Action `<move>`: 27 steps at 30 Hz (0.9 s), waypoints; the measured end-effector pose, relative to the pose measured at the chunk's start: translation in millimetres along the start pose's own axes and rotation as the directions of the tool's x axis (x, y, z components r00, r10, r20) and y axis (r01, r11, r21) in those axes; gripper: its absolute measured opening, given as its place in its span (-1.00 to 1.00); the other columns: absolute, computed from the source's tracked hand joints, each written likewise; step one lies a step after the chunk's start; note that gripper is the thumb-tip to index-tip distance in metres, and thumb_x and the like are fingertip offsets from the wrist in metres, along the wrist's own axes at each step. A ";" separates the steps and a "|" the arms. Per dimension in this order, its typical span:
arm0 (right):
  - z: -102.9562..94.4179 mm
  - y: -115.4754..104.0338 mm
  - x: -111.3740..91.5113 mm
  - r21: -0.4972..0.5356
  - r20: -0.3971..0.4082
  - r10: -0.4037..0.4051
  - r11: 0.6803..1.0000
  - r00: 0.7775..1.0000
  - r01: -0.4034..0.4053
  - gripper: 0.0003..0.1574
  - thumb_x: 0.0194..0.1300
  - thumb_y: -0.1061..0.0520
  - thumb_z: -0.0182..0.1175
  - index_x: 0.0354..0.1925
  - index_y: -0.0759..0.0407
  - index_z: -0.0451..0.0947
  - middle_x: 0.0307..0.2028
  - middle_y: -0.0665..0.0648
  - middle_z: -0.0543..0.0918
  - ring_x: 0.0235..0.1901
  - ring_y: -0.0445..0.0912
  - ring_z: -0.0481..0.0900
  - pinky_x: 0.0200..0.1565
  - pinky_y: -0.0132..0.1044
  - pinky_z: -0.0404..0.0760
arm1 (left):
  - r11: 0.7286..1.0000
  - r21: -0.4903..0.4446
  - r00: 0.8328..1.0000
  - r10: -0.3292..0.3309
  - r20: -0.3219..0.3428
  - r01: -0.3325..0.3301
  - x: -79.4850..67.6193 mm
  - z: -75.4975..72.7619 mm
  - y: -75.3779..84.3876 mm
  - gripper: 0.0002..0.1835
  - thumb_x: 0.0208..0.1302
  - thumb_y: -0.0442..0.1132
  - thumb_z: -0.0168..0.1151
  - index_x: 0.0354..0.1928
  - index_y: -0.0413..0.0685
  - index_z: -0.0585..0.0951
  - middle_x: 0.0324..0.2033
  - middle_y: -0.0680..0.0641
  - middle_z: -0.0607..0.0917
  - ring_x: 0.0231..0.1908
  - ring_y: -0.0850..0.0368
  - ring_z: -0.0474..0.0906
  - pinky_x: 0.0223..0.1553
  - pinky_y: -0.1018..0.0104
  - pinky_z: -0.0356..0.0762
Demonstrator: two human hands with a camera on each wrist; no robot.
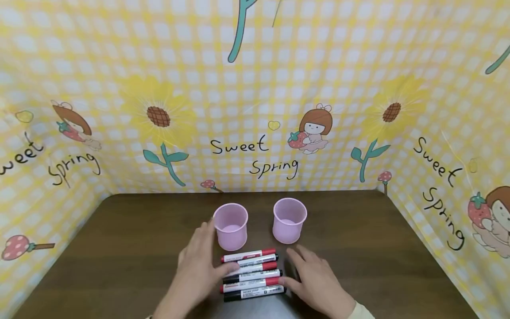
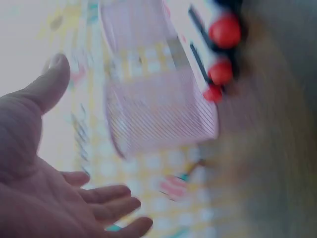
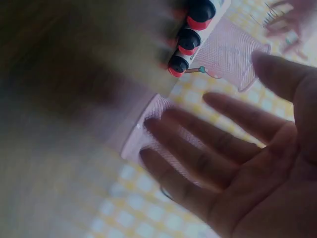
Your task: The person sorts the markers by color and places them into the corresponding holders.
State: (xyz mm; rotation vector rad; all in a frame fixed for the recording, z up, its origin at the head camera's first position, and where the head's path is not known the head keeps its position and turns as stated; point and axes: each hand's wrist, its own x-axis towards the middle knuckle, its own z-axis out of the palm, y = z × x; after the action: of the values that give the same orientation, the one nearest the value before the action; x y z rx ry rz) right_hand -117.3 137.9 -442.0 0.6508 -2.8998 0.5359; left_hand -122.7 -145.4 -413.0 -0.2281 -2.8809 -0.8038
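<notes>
Several whiteboard markers [image 1: 253, 293], with red and black caps alternating, lie side by side in a row on the dark table. Behind them stand two pink mesh cups, the left cup [image 1: 232, 240] and the right cup [image 1: 287, 232], both upright with no contents visible. My left hand [image 1: 196, 262] hovers at the markers' left ends, fingers extended beside the left cup, thumb over the row. On the other side, my right hand [image 1: 316, 280] has its fingers spread, its thumb by the marker ends. Both wrist views show an empty palm, left [image 2: 44, 198] and right [image 3: 252, 173].
The brown wooden table [image 1: 139, 239] extends to both sides of the cups. A yellow checked cloth [image 1: 255, 88] with flowers and lettering hangs behind and along the sides of the table.
</notes>
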 end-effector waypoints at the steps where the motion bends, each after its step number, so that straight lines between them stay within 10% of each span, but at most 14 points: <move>1: 0.2 0.8 3.0 0.045 0.003 -0.015 0.999 1.000 0.015 -0.28 0.15 -0.23 0.27 0.12 0.19 0.50 0.04 0.20 0.56 0.02 0.06 0.51 -0.06 0.09 0.46 | 0.996 -0.080 0.999 -0.044 0.014 0.045 6.1 -4.0 -6.3 0.25 -0.16 0.38 0.35 0.47 -0.02 -0.04 0.38 -0.28 0.09 0.34 -0.26 0.00 0.12 -0.37 0.04; 5: 2.3 7.4 19.0 0.177 0.015 -0.067 0.982 0.998 0.063 -0.81 0.21 0.09 0.27 -0.21 0.14 0.66 -0.30 -0.04 0.66 -0.28 -0.18 0.59 -0.23 -0.18 0.55 | 0.893 -0.422 0.984 -0.110 0.137 0.158 32.3 -9.6 -34.2 0.15 -0.01 0.15 0.42 0.44 -0.11 -0.08 0.37 -0.35 0.06 0.33 -0.31 -0.01 0.17 -0.31 0.02; 11: 7.1 14.8 41.4 0.218 0.022 -0.076 0.973 0.997 0.070 -0.90 0.14 0.21 0.30 -0.31 0.06 0.67 -0.42 -0.14 0.62 -0.40 -0.26 0.52 -0.31 -0.25 0.52 | 0.673 -0.720 0.968 0.023 0.250 0.170 65.9 8.8 -57.3 -0.04 0.09 -0.24 0.41 0.40 -0.19 -0.01 0.35 -0.35 0.11 0.34 -0.29 -0.01 0.23 -0.16 0.05; 19: 15.6 6.0 62.2 0.096 -0.003 -0.172 0.980 0.985 0.172 -0.86 0.02 0.26 0.33 -0.41 0.03 0.67 -0.49 -0.11 0.61 -0.44 -0.20 0.53 -0.37 -0.24 0.51 | 0.579 -0.805 0.958 0.138 0.252 0.128 84.5 25.8 -59.3 -0.06 0.03 -0.40 0.40 0.36 -0.18 0.02 0.23 -0.34 0.24 0.24 -0.26 0.15 0.21 -0.06 0.08; 27: 14.6 5.3 58.0 -0.025 0.020 -0.152 0.988 0.988 0.152 -0.83 0.00 0.23 0.35 -0.52 -0.03 0.58 -0.58 -0.12 0.47 -0.53 -0.16 0.49 -0.51 -0.26 0.44 | 0.592 -0.795 0.958 0.129 0.256 0.133 83.8 37.0 -60.0 -0.01 -0.02 -0.39 0.45 0.36 -0.15 0.01 0.22 -0.32 0.25 0.20 -0.24 0.16 0.19 -0.07 0.09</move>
State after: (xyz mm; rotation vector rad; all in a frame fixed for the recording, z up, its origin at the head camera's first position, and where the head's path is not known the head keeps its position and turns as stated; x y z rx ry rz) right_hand -172.4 114.4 -446.1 0.8684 -2.8379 0.4744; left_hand -219.3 -167.8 -459.6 -0.4619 -2.4801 -2.2244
